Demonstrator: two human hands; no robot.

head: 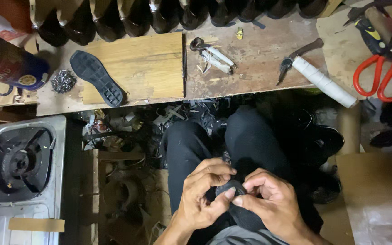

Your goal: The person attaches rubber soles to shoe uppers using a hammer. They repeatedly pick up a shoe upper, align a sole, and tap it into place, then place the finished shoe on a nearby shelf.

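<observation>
Over my lap, both hands grip a small dark piece of shoe material (233, 187), black and curved. My left hand (203, 195) curls around its left side with the thumb pressed on top. My right hand (273, 202) pinches its right edge with thumb and fingers. Most of the piece is hidden under my fingers. My legs in black trousers (250, 140) lie beneath.
A wooden workbench (250, 63) runs across the top with a black shoe sole (97, 77), a wooden board (146, 63), pincers, a white-handled tool (323, 81), red scissors (379, 79) and a row of dark shoes. A gas stove (19, 168) sits at left; scraps litter the floor.
</observation>
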